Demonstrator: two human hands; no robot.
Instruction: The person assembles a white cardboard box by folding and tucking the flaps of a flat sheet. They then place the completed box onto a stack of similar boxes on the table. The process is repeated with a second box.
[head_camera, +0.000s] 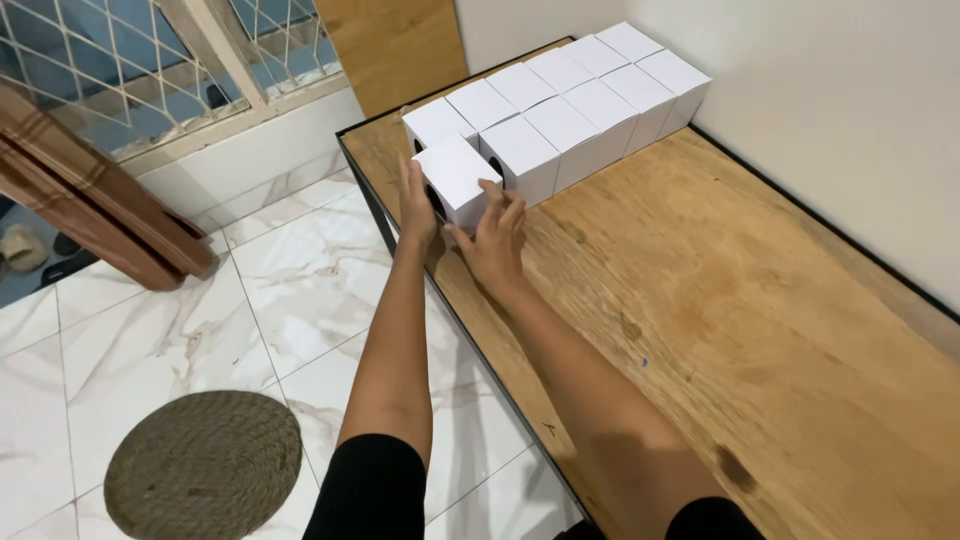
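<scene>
White box (457, 178), small and cube-shaped, sits between my two hands right at the near left corner of the wooden table (720, 330), just in front of the block of other boxes. My left hand (415, 208) is pressed flat against its left face, fingers pointing up along the side where a dark round opening shows. My right hand (493, 238) wraps the near right corner, fingertips (490, 187) resting on the top edge, thumb low against the front. So both hands are closed onto this one box, clamping it from either side, palms partly open rather than curled into fists. I cannot tell whether its base rests on the wood or is lifted a touch. Right behind it, the row of white boxes (570, 100) runs two deep toward the far corner against the pale wall (850, 130), packed edge to edge. My box stands just beside the nearest pair, turned a little askew to them. Off to the left, down on the marble-look floor tiles (300, 270), lies a round woven mat (205, 465).
</scene>
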